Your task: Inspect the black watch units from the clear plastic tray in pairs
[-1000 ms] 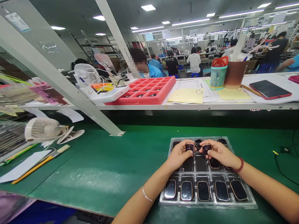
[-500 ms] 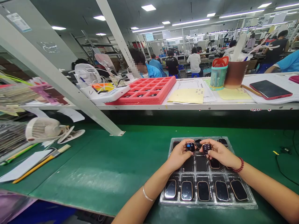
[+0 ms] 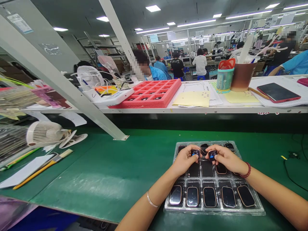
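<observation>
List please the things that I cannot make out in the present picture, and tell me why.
All in the head view:
- Left hand's watch: lower screen hidden by the thumb.
- Right hand's watch: screen symbols too small to read.
- Tray: parts of the back and middle rows hidden by both hands.
- Printed sheet: writing too small.
- Blue sleeve: cut off by the right edge.

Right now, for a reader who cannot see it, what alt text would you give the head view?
Two bare hands, left and right, each hold a small smartwatch with a lit screen over a clear plastic tray of watches on a green workbench. Behind, a shelf bears a red compartmented tray.
</observation>
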Demonstrator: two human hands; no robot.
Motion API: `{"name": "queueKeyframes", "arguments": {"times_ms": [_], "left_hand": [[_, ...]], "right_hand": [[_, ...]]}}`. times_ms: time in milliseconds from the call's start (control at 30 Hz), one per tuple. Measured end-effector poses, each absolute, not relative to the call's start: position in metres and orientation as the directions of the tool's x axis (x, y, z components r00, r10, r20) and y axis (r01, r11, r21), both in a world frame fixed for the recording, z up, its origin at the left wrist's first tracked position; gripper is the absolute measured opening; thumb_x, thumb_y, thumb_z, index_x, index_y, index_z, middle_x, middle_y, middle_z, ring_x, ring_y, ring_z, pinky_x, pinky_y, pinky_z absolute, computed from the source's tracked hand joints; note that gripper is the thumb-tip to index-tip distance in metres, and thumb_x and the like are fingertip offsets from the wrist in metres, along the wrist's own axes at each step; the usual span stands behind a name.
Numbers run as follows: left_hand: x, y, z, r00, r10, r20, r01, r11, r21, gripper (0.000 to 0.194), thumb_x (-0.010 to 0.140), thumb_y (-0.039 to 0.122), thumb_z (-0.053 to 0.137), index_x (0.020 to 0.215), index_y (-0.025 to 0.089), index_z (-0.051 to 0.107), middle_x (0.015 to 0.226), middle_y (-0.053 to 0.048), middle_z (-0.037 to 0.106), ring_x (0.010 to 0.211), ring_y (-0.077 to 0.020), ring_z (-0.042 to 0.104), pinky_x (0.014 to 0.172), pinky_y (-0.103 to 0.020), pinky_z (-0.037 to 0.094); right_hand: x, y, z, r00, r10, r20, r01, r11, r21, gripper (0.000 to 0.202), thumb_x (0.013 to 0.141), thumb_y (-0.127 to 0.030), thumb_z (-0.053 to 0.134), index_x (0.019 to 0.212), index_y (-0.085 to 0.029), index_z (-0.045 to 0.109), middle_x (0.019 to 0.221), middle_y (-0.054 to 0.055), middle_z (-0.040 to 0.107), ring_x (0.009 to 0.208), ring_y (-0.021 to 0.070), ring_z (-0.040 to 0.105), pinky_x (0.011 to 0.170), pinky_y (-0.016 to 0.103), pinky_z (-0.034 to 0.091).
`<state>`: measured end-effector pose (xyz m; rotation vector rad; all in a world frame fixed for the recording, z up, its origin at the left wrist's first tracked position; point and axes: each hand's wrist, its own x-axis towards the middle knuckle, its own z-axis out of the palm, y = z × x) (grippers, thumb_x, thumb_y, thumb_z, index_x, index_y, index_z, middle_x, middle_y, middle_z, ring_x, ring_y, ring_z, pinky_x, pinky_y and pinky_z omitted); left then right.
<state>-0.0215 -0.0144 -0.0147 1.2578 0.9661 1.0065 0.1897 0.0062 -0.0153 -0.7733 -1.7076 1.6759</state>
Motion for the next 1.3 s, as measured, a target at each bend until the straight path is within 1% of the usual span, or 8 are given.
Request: {"name": "queueKeyframes", "arguments": {"times_ms": [233,333,433,633,833,967,1133,1300], "left_hand": [[-0.0213,-0.0150,-0.0147,0.293,0.956,-0.005,-0.064,0.025,0.998,0.039,0.066,0.017,0.068,0.103,0.016,0.056,0.087,-0.005,0.064,0.081,-0.0158,0.059,0.073,-0.026,0.045],[-0.0221,-0.0147,-0.0156,0.292,0.955,-0.053,-0.040,0.067,0.997,0.030,0.075,0.035,0.062,0.096,0.014,0.058,0.076,-0.005,0.065,0.061,-0.0123,0.057,0.056,-0.023,0.040],[-0.0231,-0.0141,-0.0167,0.253,0.963,-0.089,-0.016,0.096,0.995,0.039,0.082,0.049,0.050,0.094,0.013,0.059,0.072,-0.005,0.066,0.051,-0.0103,0.053,0.045,-0.021,0.030],[-0.0225,-0.0136,-0.0176,0.262,0.964,-0.040,-0.045,0.054,0.998,0.045,0.069,0.029,0.068,0.110,0.016,0.054,0.090,-0.006,0.067,0.066,-0.0115,0.059,0.056,-0.021,0.040],[-0.0233,-0.0131,-0.0182,0.251,0.966,-0.064,-0.022,0.071,0.997,0.038,0.083,0.041,0.049,0.105,0.012,0.057,0.083,-0.009,0.067,0.056,-0.0107,0.058,0.045,-0.020,0.032],[-0.0224,-0.0139,-0.0173,0.265,0.963,-0.055,-0.033,0.066,0.997,0.047,0.070,0.017,0.062,0.116,0.017,0.051,0.104,-0.009,0.065,0.074,-0.0134,0.062,0.061,-0.023,0.044],[-0.0215,-0.0150,-0.0158,0.288,0.957,-0.033,-0.064,0.053,0.997,0.046,0.070,0.012,0.057,0.115,0.015,0.051,0.096,-0.007,0.064,0.083,-0.0159,0.061,0.072,-0.028,0.047],[-0.0225,-0.0154,-0.0137,0.277,0.960,-0.040,-0.011,0.045,0.999,0.041,0.074,0.020,0.059,0.114,0.015,0.052,0.094,-0.007,0.065,0.070,-0.0132,0.060,0.057,-0.022,0.042]], "right_hand": [[0.1891,0.0057,-0.0169,-0.634,0.771,0.061,-0.017,0.064,-0.998,0.039,0.076,-0.015,0.056,0.114,-0.022,0.053,0.103,0.006,0.063,0.090,0.0180,0.060,0.074,0.032,0.052],[0.1909,0.0080,-0.0195,-0.623,0.782,0.020,-0.007,0.019,-1.000,0.026,0.084,-0.028,0.052,0.108,-0.020,0.058,0.094,0.006,0.065,0.079,0.0167,0.061,0.065,0.029,0.052],[0.1922,0.0100,-0.0215,-0.611,0.791,0.005,-0.029,-0.015,-0.999,0.031,0.091,-0.038,0.042,0.105,-0.017,0.060,0.087,0.007,0.067,0.063,0.0132,0.059,0.060,0.029,0.051],[0.1902,0.0079,-0.0203,-0.587,0.809,0.024,-0.005,0.025,-1.000,0.035,0.077,-0.019,0.060,0.112,-0.022,0.054,0.098,0.004,0.065,0.073,0.0131,0.058,0.068,0.028,0.050],[0.1930,0.0101,-0.0213,-0.602,0.799,0.005,-0.032,-0.018,-0.999,0.027,0.091,-0.033,0.041,0.103,-0.017,0.059,0.088,0.007,0.067,0.061,0.0122,0.057,0.060,0.028,0.050],[0.1914,0.0096,-0.0216,-0.601,0.799,0.015,-0.011,0.010,-1.000,0.030,0.080,-0.017,0.053,0.110,-0.020,0.054,0.099,0.005,0.065,0.071,0.0127,0.059,0.067,0.028,0.051],[0.1893,0.0076,-0.0200,-0.611,0.791,0.034,-0.026,0.024,-0.999,0.038,0.074,-0.007,0.050,0.109,-0.020,0.054,0.098,0.004,0.063,0.079,0.0134,0.059,0.070,0.028,0.051],[0.1909,0.0084,-0.0186,-0.615,0.788,0.036,-0.020,0.031,-0.999,0.032,0.079,-0.012,0.051,0.109,-0.020,0.055,0.098,0.004,0.063,0.074,0.0123,0.058,0.067,0.027,0.051]]}}
